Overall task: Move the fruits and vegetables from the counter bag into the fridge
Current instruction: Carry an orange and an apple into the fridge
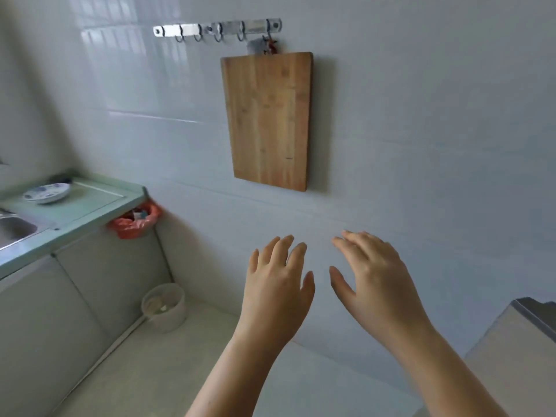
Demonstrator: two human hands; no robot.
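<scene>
My left hand point(278, 284) and my right hand point(373, 281) are raised side by side in front of a white tiled wall, backs toward me, fingers spread, holding nothing. A red plastic bag point(135, 222) with some items inside hangs at the end of the green counter point(90, 206), far to the left of both hands. What it holds is too small to tell. At the lower right edge shows the pale top corner of an appliance point(517, 344), possibly the fridge. No fruit or vegetable is visible.
A wooden cutting board point(267, 121) hangs from a metal hook rail point(216, 28) on the wall. A blue-patterned plate point(46, 192) lies on the counter beside a steel sink point(15, 230). A white bucket point(164, 307) stands on the floor by the cabinets.
</scene>
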